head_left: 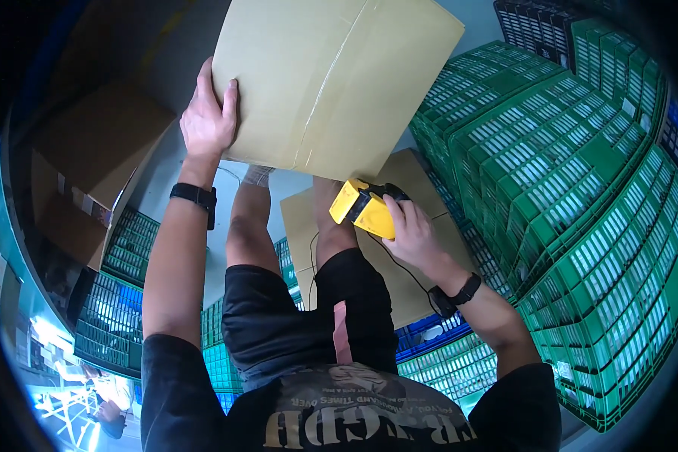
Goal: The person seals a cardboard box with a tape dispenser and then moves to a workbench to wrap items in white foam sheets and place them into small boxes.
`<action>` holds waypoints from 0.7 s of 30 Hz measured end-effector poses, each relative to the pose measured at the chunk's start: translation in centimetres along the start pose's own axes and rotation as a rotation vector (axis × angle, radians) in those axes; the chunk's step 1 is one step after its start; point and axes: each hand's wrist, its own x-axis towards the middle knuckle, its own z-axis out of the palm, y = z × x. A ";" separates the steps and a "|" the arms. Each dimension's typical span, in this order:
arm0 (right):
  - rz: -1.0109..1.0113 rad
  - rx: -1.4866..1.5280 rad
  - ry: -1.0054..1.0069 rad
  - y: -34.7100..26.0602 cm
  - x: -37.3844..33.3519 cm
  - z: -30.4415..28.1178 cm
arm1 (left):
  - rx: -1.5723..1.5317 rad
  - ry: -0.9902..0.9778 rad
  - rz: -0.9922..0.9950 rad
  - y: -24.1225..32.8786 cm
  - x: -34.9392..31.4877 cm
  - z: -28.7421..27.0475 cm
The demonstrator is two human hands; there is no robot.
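A large tan cardboard box fills the top middle, tilted, with a taped seam running down its visible face. My left hand grips the box's left edge, the thumb lying on the face and the other fingers along and behind the edge. Just below the box's lower right corner, my right hand is closed around a yellow-and-black handheld device. Its exact kind is unclear. The black end of the device is very close to the box's lower edge; I cannot tell if they touch. Both wrists carry black bands.
Stacks of green plastic crates rise along the right. Dark brown cardboard boxes stand at left, beside more green crates. Flattened cardboard lies below the device, near my legs. A thin black cord hangs by my right wrist.
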 end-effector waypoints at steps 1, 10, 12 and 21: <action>-0.014 -0.006 0.003 0.2 -0.2 0.2 | 0.002 -0.004 -0.005 0.0 0.0 0.0; -0.078 -0.005 0.024 1.4 0.2 -0.2 | -0.018 -0.014 -0.006 -0.1 -0.3 -0.2; -0.082 0.006 0.044 1.9 -0.1 -0.1 | -0.011 -0.009 0.001 -0.1 -0.2 -0.1; -0.107 0.072 0.030 4.7 -0.8 0.2 | -0.001 0.066 0.078 -0.5 0.0 0.6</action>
